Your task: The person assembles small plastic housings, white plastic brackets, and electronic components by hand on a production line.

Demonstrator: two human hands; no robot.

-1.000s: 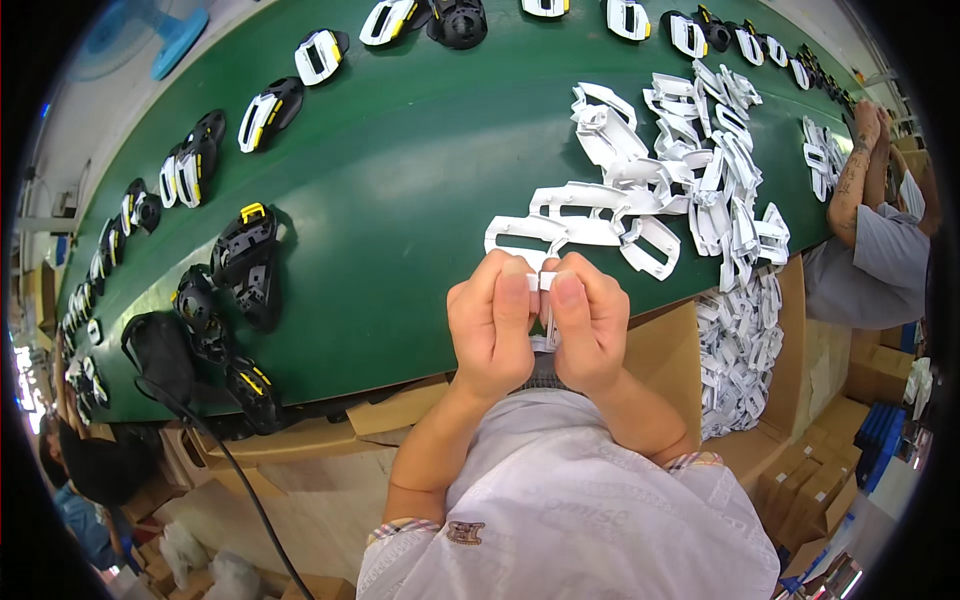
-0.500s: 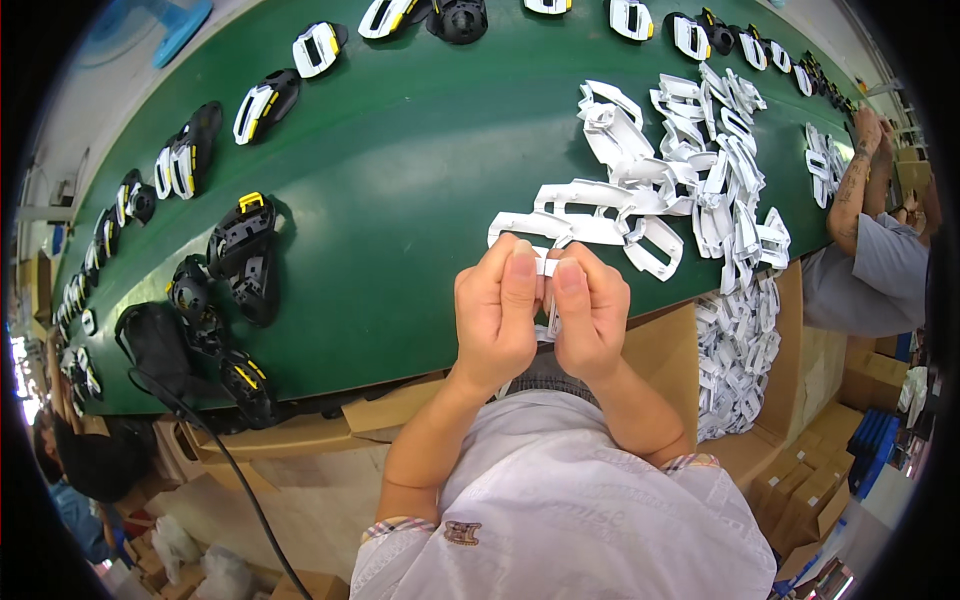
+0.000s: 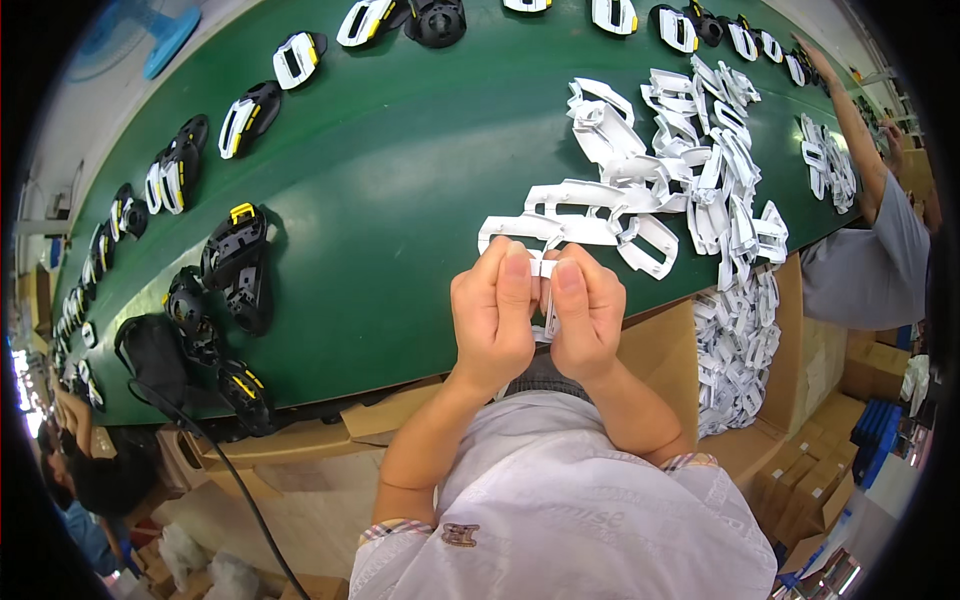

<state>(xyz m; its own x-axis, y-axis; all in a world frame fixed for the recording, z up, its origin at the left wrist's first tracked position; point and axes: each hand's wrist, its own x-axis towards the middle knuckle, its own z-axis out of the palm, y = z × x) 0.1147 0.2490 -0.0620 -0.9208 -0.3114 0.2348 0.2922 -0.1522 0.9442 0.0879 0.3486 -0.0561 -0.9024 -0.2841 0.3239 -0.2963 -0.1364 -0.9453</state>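
Since the earlier view, I see the co-worker's arm [image 3: 858, 135] straighten toward the far edge of the table [image 3: 400, 210], while my two hands barely shift. The left hand [image 3: 493, 312] and right hand [image 3: 588, 312], fingers curled, thumbs on top, grip a white piece [image 3: 541, 268] above the near edge, just beside smooth, slotted plastic frames [image 3: 572, 229].

Green counter [image 3: 400, 190], glossy, pale sheen across its left half. Blue fan [image 3: 172, 42] beyond its far left edge. White glare, far left. Cardboard boxes [image 3: 797, 487], blue crates [image 3: 876, 430] at right.
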